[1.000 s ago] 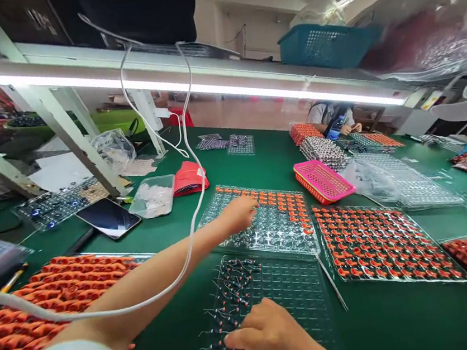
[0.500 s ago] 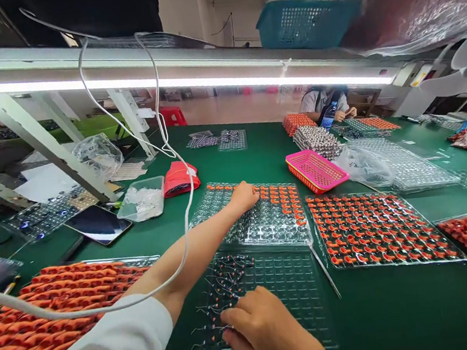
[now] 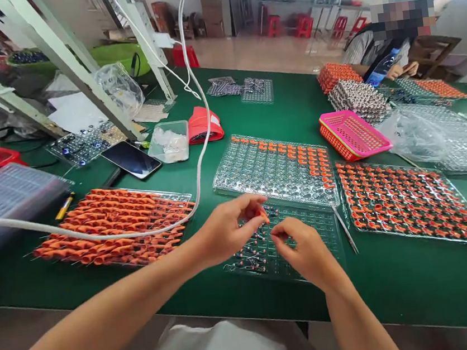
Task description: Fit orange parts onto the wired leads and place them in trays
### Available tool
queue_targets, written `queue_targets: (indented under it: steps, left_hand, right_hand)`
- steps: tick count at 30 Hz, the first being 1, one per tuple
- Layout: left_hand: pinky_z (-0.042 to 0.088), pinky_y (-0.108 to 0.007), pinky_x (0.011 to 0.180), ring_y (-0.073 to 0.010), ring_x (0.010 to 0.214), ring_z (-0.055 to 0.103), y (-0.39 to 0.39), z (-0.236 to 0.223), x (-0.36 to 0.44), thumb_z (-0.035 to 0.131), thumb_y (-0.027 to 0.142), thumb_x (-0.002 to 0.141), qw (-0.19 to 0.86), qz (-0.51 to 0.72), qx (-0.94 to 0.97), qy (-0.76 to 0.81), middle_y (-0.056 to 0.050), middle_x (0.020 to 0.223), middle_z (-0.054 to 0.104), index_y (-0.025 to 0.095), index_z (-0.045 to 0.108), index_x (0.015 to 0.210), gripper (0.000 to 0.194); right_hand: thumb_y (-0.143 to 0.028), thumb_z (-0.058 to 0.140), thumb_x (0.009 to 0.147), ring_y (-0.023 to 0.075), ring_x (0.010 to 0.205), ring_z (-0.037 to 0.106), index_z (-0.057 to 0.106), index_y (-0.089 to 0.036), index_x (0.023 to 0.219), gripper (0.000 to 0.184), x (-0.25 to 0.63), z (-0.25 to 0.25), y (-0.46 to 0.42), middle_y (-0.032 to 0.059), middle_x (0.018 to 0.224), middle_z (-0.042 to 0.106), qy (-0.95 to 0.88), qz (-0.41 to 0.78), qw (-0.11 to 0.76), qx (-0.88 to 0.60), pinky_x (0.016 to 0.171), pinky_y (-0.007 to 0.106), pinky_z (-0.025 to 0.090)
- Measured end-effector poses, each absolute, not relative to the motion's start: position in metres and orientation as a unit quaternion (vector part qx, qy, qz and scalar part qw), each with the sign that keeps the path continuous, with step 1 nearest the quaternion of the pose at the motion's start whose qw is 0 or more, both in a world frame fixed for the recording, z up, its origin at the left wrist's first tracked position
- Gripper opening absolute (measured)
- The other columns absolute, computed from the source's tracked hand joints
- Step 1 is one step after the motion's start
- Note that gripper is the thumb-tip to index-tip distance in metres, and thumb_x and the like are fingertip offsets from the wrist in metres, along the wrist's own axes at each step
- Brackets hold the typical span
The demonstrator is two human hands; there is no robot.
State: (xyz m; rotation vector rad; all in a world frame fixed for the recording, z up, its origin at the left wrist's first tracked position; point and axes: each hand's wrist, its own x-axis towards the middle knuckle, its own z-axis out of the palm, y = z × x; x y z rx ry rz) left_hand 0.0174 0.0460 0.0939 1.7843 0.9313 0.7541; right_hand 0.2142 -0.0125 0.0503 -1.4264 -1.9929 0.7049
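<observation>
My left hand (image 3: 231, 227) pinches a small orange plastic part (image 3: 264, 215) between thumb and fingertips. Close to its right, my right hand (image 3: 305, 248) has thumb and forefinger pressed together; whatever they hold is too small to make out. Below both hands lies a clear blister tray (image 3: 323, 243) with small dark wired components (image 3: 253, 254) along its left side. Just behind it, a clear tray stack (image 3: 254, 175) carries orange parts in its back row and right-hand cells. Tweezers (image 3: 345, 229) rest at the right end of these trays.
At left, a tray is heaped with orange parts (image 3: 113, 228); a phone (image 3: 131, 159) and a tub of white pieces (image 3: 169, 142) lie behind. At right are a full orange tray (image 3: 414, 202) and a pink basket (image 3: 355, 133). A white cable (image 3: 203, 184) hangs across. A person sits opposite.
My left hand has come back from the tray stack toward me, now with an orange part. My right hand has lifted from the dark components to meet it. The view has shifted downward.
</observation>
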Motion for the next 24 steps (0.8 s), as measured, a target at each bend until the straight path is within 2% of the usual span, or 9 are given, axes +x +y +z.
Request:
queue_targets:
  steps: [3, 6, 12, 17, 20, 24]
  left_hand:
    - [0.053, -0.029, 0.078, -0.0162, 0.084, 0.064, 0.032, 0.076, 0.0, 0.052, 0.029, 0.089, 0.544, 0.303, 0.662, 0.416, -0.007, 0.096, 0.067, 0.015, 0.061, 0.112, 0.029]
    - [0.052, -0.029, 0.075, -0.016, 0.078, 0.063, 0.036, 0.064, -0.002, 0.051, 0.031, 0.089, 0.58, 0.304, 0.624, 0.427, -0.005, 0.087, 0.066, 0.015, 0.062, 0.101, 0.023]
    - [0.051, -0.029, 0.073, -0.0157, 0.073, 0.062, 0.046, 0.045, 0.005, 0.056, 0.032, 0.086, 0.647, 0.344, 0.555, 0.394, -0.002, 0.078, 0.062, 0.015, 0.055, 0.094, 0.018]
    - [0.046, -0.027, 0.064, -0.0129, 0.066, 0.056, 0.045, 0.031, 0.002, 0.05, 0.027, 0.085, 0.71, 0.34, 0.488, 0.377, -0.002, 0.081, 0.058, 0.016, 0.051, 0.092, 0.014]
    - [0.037, -0.024, 0.057, -0.0108, 0.058, 0.044, 0.044, 0.03, -0.002, 0.046, 0.025, 0.083, 0.724, 0.324, 0.481, 0.373, 0.003, 0.067, 0.047, 0.015, 0.054, 0.092, 0.015]
    - [0.03, -0.023, 0.053, -0.011, 0.057, 0.038, 0.042, 0.037, -0.004, 0.053, 0.036, 0.085, 0.708, 0.28, 0.52, 0.388, 0.005, 0.063, 0.04, 0.015, 0.059, 0.096, 0.025]
  right_hand:
    - [-0.012, 0.055, 0.087, 0.0179, 0.083, 0.057, 0.061, -0.02, 0.088, 0.01, 0.197, 0.031, -0.01, 0.0036, 0.085, 0.062, -0.784, 0.199, 0.239, -0.538, 0.073, 0.029, 0.046]
    - [-0.011, 0.055, 0.086, 0.0199, 0.082, 0.055, 0.061, -0.019, 0.086, 0.009, 0.186, 0.014, -0.006, 0.0052, 0.084, 0.06, -0.802, 0.138, 0.207, -0.543, 0.073, 0.032, 0.045]
    - [-0.01, 0.052, 0.085, 0.0187, 0.076, 0.053, 0.056, -0.019, 0.078, 0.013, 0.181, 0.013, -0.002, 0.0038, 0.078, 0.057, -0.809, 0.125, 0.186, -0.543, 0.069, 0.03, 0.043]
    - [-0.013, 0.048, 0.089, 0.0172, 0.08, 0.056, 0.054, -0.02, 0.083, 0.011, 0.195, 0.032, -0.004, 0.003, 0.083, 0.059, -0.784, 0.182, 0.228, -0.548, 0.073, 0.029, 0.045]
    - [-0.017, 0.047, 0.091, 0.0144, 0.076, 0.059, 0.055, -0.021, 0.09, 0.009, 0.204, 0.041, -0.007, 0.001, 0.083, 0.062, -0.746, 0.244, 0.25, -0.567, 0.07, 0.026, 0.046]
    - [-0.018, 0.047, 0.092, 0.0117, 0.066, 0.057, 0.054, -0.022, 0.09, 0.008, 0.202, 0.045, -0.01, -0.0021, 0.075, 0.059, -0.735, 0.275, 0.263, -0.562, 0.063, 0.023, 0.046]
